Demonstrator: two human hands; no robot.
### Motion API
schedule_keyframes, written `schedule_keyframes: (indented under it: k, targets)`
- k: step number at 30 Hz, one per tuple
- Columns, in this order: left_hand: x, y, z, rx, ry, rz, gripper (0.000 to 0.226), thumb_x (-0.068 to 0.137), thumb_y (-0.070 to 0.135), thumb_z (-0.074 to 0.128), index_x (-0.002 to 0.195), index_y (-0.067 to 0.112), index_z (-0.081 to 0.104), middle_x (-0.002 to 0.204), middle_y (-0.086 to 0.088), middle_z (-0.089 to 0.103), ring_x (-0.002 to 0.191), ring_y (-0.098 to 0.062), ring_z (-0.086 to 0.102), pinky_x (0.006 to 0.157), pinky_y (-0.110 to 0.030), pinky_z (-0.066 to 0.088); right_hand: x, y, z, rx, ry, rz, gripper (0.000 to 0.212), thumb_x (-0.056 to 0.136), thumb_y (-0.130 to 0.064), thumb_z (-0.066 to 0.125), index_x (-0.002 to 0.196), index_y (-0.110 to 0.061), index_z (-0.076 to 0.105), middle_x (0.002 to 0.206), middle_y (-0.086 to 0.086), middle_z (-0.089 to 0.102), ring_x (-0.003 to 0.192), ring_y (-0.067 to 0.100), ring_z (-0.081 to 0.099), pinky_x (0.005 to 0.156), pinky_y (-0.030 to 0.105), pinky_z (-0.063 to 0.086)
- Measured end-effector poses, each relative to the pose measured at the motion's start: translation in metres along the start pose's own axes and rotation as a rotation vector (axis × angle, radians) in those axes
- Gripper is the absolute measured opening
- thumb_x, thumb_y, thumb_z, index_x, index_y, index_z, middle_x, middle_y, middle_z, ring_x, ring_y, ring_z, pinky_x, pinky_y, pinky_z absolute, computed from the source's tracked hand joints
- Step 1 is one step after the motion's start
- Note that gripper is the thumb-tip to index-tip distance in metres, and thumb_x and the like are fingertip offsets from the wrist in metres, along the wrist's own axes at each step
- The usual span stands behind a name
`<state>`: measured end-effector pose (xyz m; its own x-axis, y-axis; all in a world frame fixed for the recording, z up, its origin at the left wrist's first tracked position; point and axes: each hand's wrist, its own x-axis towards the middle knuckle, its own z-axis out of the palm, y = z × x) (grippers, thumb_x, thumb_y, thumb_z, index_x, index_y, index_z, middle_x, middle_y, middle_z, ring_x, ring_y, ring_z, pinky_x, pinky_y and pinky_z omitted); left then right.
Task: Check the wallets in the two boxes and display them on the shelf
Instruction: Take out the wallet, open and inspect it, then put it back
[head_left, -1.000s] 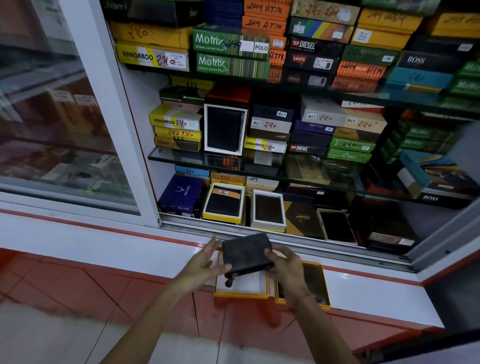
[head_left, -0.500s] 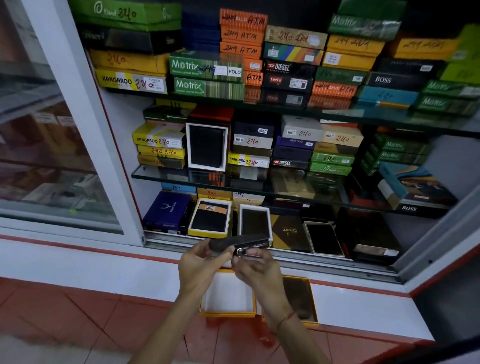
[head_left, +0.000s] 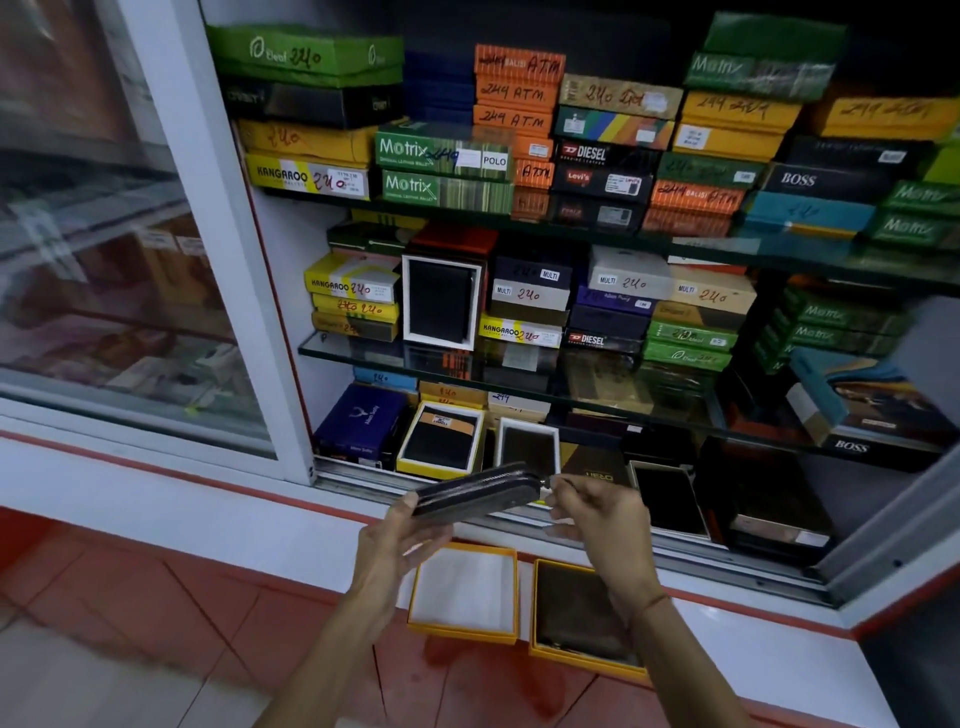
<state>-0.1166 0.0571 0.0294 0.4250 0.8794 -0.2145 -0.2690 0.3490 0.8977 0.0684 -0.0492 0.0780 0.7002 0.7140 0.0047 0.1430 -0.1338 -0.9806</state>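
Observation:
A dark zip-around wallet (head_left: 475, 493) is held edge-up in front of the cabinet's bottom shelf. My left hand (head_left: 400, 545) grips its left end from below. My right hand (head_left: 597, 512) pinches the small metal zipper pull (head_left: 545, 486) at its right end. Below them on the white ledge lie two yellow-rimmed boxes. The left box (head_left: 465, 592) shows only its white lining. The right box (head_left: 582, 618) holds a brown wallet lying flat.
The open glass cabinet holds stacked wallet boxes on three levels. On the bottom shelf (head_left: 519, 470) stand open display boxes with dark wallets, among them a yellow one (head_left: 441, 439) and a white one (head_left: 527, 447). A closed sliding glass pane (head_left: 104, 234) lies left. Red floor tiles below.
The wallet rose from the left box and turned from flat to edge-up. My right hand moved to the zipper pull and has drawn it toward the right end.

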Motion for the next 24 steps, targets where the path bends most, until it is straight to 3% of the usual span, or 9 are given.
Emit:
schedule_keyframes:
  k: [1,3,8,11,13,15,17,20,24]
  targets:
    - [0.002,-0.003,-0.001,-0.089,-0.087,-0.036,0.066,0.053,0.055,0.078,0.098,0.008,0.070,0.097,-0.024,0.073,0.089,-0.032,0.071,0.080,-0.037,0.060,0.001,-0.002,0.002,0.058,-0.041,0.049,0.013,0.088,-0.005,0.060,0.093,0.000,0.071,0.072,0.010,0.069,0.063,0.015,0.066,0.052,0.022,0.059]
    - [0.003,-0.008,0.003,-0.244,-0.221,-0.076,0.079,0.040,0.060,0.081,0.099,0.008,0.071,0.100,-0.023,0.072,0.094,-0.033,0.069,0.078,-0.037,0.060,0.002,-0.005,0.008,0.124,-0.130,0.117,0.014,0.089,-0.003,0.058,0.094,-0.001,0.071,0.075,0.011,0.068,0.065,0.016,0.065,0.054,0.023,0.059]
    - [0.005,-0.015,0.015,-0.516,-0.272,-0.162,0.089,0.034,0.063,0.077,0.093,-0.003,0.073,0.101,-0.023,0.071,0.091,-0.032,0.070,0.077,-0.035,0.061,-0.012,-0.013,0.041,0.142,-0.336,0.192,0.014,0.085,0.000,0.061,0.079,-0.006,0.072,0.063,0.007,0.064,0.052,0.007,0.062,0.050,0.022,0.058]
    - [0.008,-0.016,0.008,-0.620,-0.290,-0.120,0.076,0.054,0.066,0.067,0.096,0.002,0.072,0.096,-0.016,0.073,0.086,-0.028,0.070,0.076,-0.034,0.061,-0.017,-0.018,0.047,0.163,-0.373,0.190,0.012,0.084,-0.005,0.065,0.078,-0.005,0.075,0.059,0.004,0.062,0.053,0.008,0.060,0.052,0.022,0.057]
    - [0.011,-0.017,-0.003,-0.702,-0.220,-0.118,0.066,0.080,0.061,0.042,0.096,0.003,0.070,0.093,-0.015,0.072,0.083,-0.028,0.070,0.074,-0.035,0.061,-0.017,-0.026,0.046,0.176,-0.445,0.190,0.013,0.085,-0.010,0.066,0.084,0.000,0.074,0.064,0.005,0.062,0.057,0.008,0.060,0.053,0.021,0.056]
    - [0.013,-0.022,-0.008,-0.716,-0.180,-0.140,0.066,0.089,0.055,0.031,0.098,0.000,0.067,0.093,-0.018,0.071,0.085,-0.031,0.069,0.074,-0.038,0.061,-0.020,-0.035,0.045,0.181,-0.517,0.192,0.018,0.085,-0.013,0.066,0.088,0.003,0.073,0.067,0.006,0.063,0.061,0.008,0.061,0.053,0.020,0.055]
    - [0.014,-0.021,-0.006,-0.680,-0.158,-0.105,0.058,0.081,0.054,0.052,0.098,0.000,0.066,0.094,-0.019,0.071,0.086,-0.032,0.069,0.075,-0.039,0.061,-0.022,-0.045,0.044,0.198,-0.537,0.197,0.019,0.085,-0.014,0.065,0.088,0.003,0.073,0.066,0.003,0.063,0.061,0.007,0.060,0.053,0.019,0.054]
    - [0.020,-0.012,-0.004,-0.612,-0.126,-0.028,0.089,0.038,0.056,0.083,0.103,-0.003,0.064,0.101,-0.022,0.068,0.090,-0.033,0.070,0.076,-0.040,0.060,-0.016,-0.060,0.036,0.266,-0.483,0.194,0.017,0.084,-0.013,0.064,0.087,0.000,0.074,0.062,0.000,0.062,0.059,0.006,0.058,0.051,0.018,0.053]
    - [0.033,-0.008,-0.017,-0.407,-0.067,0.050,0.096,0.042,0.057,0.085,0.112,-0.002,0.057,0.107,-0.022,0.068,0.099,-0.031,0.068,0.077,-0.034,0.060,-0.002,-0.067,0.015,0.256,-0.365,0.165,0.013,0.085,-0.013,0.064,0.087,-0.004,0.074,0.067,0.002,0.061,0.055,0.005,0.058,0.048,0.016,0.052]
